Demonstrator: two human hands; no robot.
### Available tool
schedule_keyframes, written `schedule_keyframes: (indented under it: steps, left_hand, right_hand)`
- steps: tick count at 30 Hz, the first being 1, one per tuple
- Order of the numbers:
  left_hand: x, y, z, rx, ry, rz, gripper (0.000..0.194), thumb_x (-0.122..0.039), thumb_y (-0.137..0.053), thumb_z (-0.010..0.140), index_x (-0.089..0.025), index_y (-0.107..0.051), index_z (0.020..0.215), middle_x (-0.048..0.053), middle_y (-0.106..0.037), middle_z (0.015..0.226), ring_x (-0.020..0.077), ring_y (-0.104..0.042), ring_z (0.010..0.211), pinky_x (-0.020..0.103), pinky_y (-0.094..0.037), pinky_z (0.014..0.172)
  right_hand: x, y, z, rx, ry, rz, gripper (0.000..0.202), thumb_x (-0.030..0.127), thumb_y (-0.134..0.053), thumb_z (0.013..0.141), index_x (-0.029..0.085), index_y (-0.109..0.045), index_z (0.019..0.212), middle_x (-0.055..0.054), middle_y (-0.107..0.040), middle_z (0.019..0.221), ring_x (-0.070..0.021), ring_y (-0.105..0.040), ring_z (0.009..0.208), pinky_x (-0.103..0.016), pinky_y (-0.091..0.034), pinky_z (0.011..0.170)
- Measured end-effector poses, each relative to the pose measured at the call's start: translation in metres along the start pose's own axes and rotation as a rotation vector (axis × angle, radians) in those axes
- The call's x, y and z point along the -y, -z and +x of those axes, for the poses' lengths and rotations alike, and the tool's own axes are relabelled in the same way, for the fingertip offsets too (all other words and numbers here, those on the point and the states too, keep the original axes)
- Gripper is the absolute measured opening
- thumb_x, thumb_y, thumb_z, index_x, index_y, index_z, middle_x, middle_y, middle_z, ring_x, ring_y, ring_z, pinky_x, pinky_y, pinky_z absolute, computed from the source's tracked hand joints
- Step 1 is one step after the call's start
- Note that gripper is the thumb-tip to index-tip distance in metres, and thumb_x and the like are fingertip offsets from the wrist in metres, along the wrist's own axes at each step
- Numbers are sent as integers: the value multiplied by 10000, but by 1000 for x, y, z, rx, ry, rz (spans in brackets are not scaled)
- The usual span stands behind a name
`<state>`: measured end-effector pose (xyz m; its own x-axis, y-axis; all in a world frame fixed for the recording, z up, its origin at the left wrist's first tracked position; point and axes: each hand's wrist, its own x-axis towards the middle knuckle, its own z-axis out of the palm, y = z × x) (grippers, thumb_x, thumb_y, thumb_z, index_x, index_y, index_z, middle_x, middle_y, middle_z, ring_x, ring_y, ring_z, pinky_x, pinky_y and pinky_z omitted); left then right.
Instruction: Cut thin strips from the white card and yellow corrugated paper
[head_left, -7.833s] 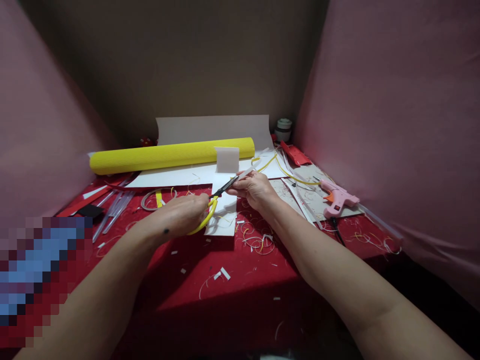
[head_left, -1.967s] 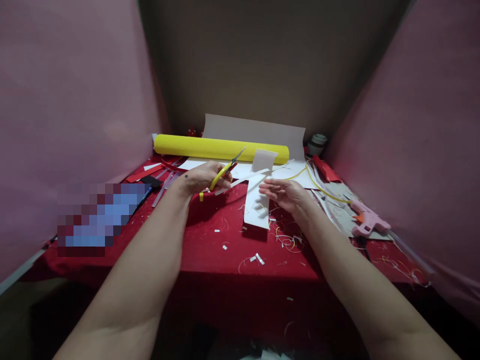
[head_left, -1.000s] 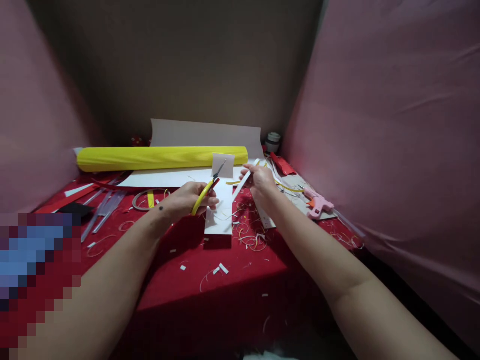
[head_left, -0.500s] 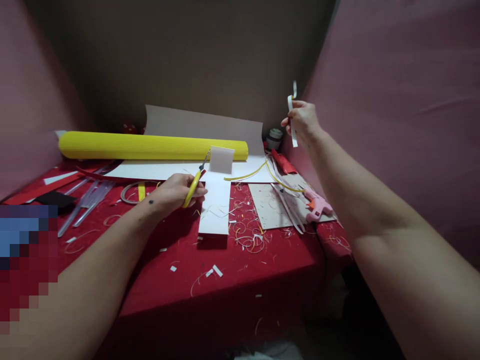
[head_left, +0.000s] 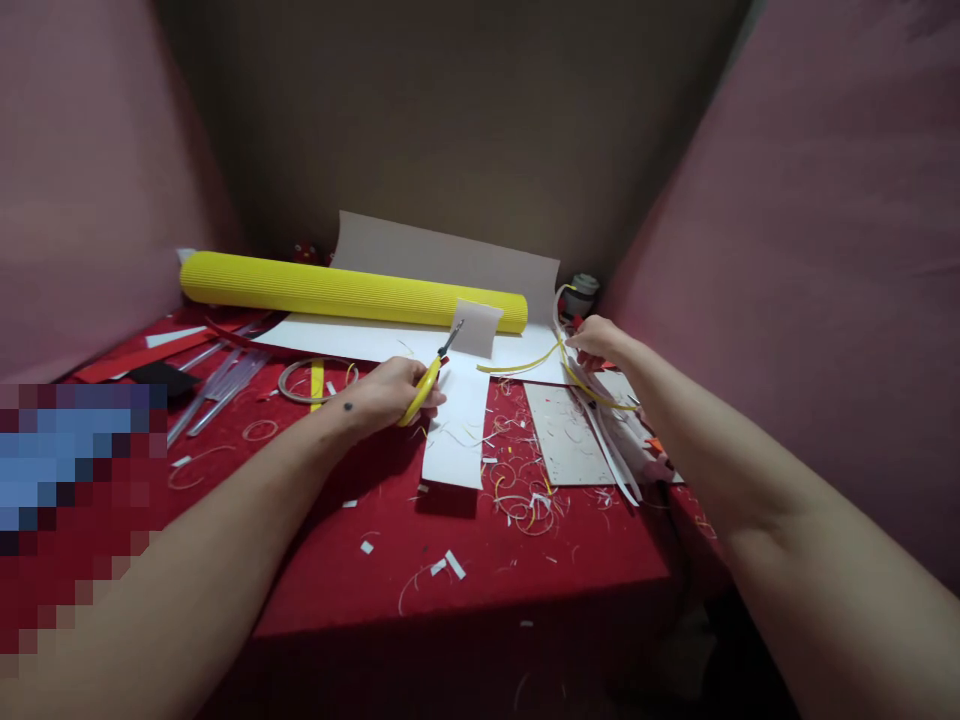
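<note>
My left hand (head_left: pixel 401 390) grips a pair of scissors by its yellow handles (head_left: pixel 423 393), with the blades pointing up and away over a folded white card strip (head_left: pixel 454 430). The upper flap of that card stands raised behind the blades. At the right, my right hand (head_left: pixel 600 342) is low over the table with its fingers curled together. A thin white paper strip (head_left: pixel 557 305) with a yellow tip curves up beside the fingertips and seems pinched there; the grip itself is partly hidden. Just under this hand runs a narrow yellow strip (head_left: pixel 525 366).
A yellow corrugated roll (head_left: pixel 352 290) lies across a large white sheet (head_left: pixel 330 337) at the back. Clear glue sticks (head_left: pixel 229 390) are at left. A grey board (head_left: pixel 566 440) and a partly hidden pink glue gun (head_left: pixel 660 468) are at right. Paper scraps litter the red cloth.
My right hand has come down from high above the table to the strips at the right, bringing the white strip down. The left hand keeps the scissors; the view has shifted slightly.
</note>
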<state>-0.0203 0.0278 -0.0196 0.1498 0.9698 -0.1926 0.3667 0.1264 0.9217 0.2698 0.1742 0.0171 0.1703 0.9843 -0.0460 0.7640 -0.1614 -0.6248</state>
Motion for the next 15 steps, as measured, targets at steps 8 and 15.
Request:
schedule_keyframes:
  steps: [8, 15]
  left_hand:
    - [7, 0, 4, -21, -40, 28, 218, -273, -690, 608, -156, -509, 644, 2, -564, 502, 80, -426, 381, 224, -278, 387]
    - [12, 0, 10, -68, -22, 107, 166, -261, -639, 643, -153, -517, 674, 10, -588, 538, 91, -454, 399, 228, -329, 407]
  right_hand:
    - [5, -10, -19, 212, 8, -198, 202, 155, -748, 540, 102, -556, 512, -36, -503, 351, -138, -533, 396, -209, -433, 371]
    - [-4, 0, -7, -97, 24, -380, 115, 98, -669, 582, 116, -569, 526, -55, -526, 411, -192, -585, 458, -319, -496, 494]
